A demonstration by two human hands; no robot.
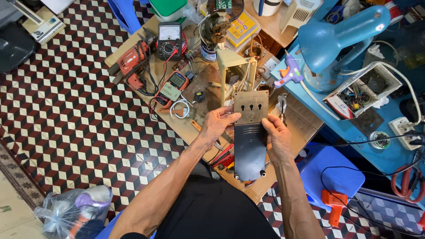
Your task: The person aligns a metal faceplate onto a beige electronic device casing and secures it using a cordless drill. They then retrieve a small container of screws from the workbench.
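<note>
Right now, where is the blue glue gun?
In the head view, the blue glue gun lies on the blue table at upper right, just left of the blue desk lamp.

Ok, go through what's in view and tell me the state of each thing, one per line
Left hand: gripping the panel's left edge.
Right hand: gripping the panel's right edge.
Black panel: held up above the workbench.
Glue gun: lying on the blue table.
Desk lamp: apparently off.

Both hands — left (217, 125), right (276, 138) — raised together, fingers curled in grip.
</note>
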